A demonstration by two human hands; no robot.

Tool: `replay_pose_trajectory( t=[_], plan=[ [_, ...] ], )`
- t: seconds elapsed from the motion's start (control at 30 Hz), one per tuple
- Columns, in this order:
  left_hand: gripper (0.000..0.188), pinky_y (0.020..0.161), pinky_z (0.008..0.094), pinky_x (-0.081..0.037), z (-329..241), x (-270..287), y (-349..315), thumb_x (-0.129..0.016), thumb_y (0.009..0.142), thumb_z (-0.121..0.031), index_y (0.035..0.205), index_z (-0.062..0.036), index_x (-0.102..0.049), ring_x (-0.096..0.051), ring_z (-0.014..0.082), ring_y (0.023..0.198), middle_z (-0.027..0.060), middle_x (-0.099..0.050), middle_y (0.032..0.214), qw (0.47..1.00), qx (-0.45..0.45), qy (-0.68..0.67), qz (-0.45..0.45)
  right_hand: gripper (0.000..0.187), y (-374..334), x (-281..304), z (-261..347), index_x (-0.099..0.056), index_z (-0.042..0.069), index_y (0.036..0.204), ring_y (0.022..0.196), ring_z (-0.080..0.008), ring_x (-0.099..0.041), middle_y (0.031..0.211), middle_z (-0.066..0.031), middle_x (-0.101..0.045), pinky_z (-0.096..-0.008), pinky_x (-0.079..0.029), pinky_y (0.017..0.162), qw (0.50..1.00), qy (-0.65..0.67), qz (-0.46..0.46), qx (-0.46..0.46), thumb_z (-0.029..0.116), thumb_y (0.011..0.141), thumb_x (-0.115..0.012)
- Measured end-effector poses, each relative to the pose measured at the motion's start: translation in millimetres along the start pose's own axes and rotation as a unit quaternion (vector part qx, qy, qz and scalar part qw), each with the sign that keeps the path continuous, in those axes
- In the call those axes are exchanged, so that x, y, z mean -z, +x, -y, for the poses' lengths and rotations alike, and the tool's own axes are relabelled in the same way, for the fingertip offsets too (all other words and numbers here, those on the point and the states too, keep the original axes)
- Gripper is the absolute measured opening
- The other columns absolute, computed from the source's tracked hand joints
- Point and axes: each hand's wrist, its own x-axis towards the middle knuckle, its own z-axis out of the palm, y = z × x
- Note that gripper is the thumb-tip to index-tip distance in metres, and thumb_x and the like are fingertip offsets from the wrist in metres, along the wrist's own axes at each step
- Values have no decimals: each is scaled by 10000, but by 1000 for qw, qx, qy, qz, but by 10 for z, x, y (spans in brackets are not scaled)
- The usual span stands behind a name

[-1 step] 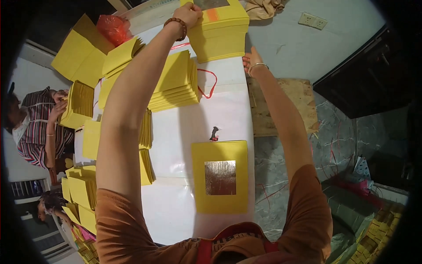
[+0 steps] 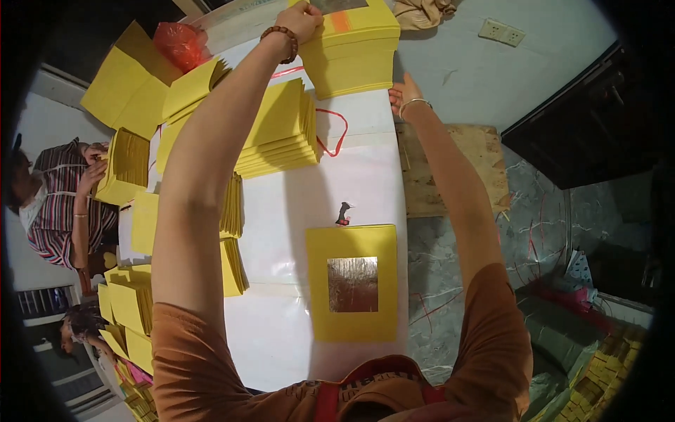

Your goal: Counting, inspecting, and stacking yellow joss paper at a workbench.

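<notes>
A tall stack of yellow paper sheets [image 2: 355, 70] stands at the far end of the white-covered table. My left hand [image 2: 304, 23] has its fingers bent at the stack's upper left edge, gripping it there; the fingertips are partly hidden. At the lower right corner of the same stack is my right hand [image 2: 406, 95], its fingers stretched out and holding nothing; whether they touch the paper is unclear. Close to my body, a single yellow sheet [image 2: 351, 327] with a silver foil square [image 2: 353, 285] lies flat on the table.
Yellow paper bundles [image 2: 278, 133] lie fanned left of the tall stack, by a red string loop [image 2: 343, 133]. A small dark scrap [image 2: 343, 213] sits mid-table. To the right is a wooden board [image 2: 457, 169]. Someone in a striped top [image 2: 60, 200] handles yellow paper at left.
</notes>
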Motion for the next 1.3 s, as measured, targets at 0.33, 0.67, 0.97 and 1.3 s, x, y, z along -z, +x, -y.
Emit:
replay_pose_trajectory(
  t=[0.33, 0.67, 0.97, 1.3],
  plan=[
    [577, 768, 403, -488, 224, 351, -272, -610, 805, -329, 1297, -138, -376, -577, 226, 935, 92, -590, 1038, 966, 80, -246, 0, 710, -253, -321, 275, -259, -52, 1317, 1253, -293, -318, 1353, -159, -337, -449, -258, 1025, 969, 220, 112, -25, 510, 888, -318],
    [486, 756, 469, -467, 287, 402, -338, -566, 818, -413, 1192, -128, -444, -571, 185, 952, 36, -577, 1072, 892, 145, -402, 146, 696, -20, -512, 97, -249, 24, 1356, 1279, -324, -277, 1391, -166, -286, -458, -238, 1043, 850, 460, 244, 79, 542, 891, -245],
    [376, 724, 377, -523, 390, 448, -326, -552, 836, -339, 1120, -92, -560, -628, 184, 872, 67, -630, 1020, 846, 143, -497, 127, 441, -21, -624, 141, -468, 62, 1209, 1131, -287, -456, 1211, -111, -503, -447, -330, 977, 788, 437, 425, 87, 327, 864, -398],
    [396, 819, 327, -504, -427, 1243, -366, -468, 901, -286, 1188, -15, -499, -611, 189, 935, 105, -601, 1089, 799, -47, -523, 293, 737, -776, -377, 1032, -388, 80, 1298, 1226, -291, -356, 1318, -112, -409, -494, -271, 1014, 648, 387, 636, 161, 641, 821, -365]
  ],
)
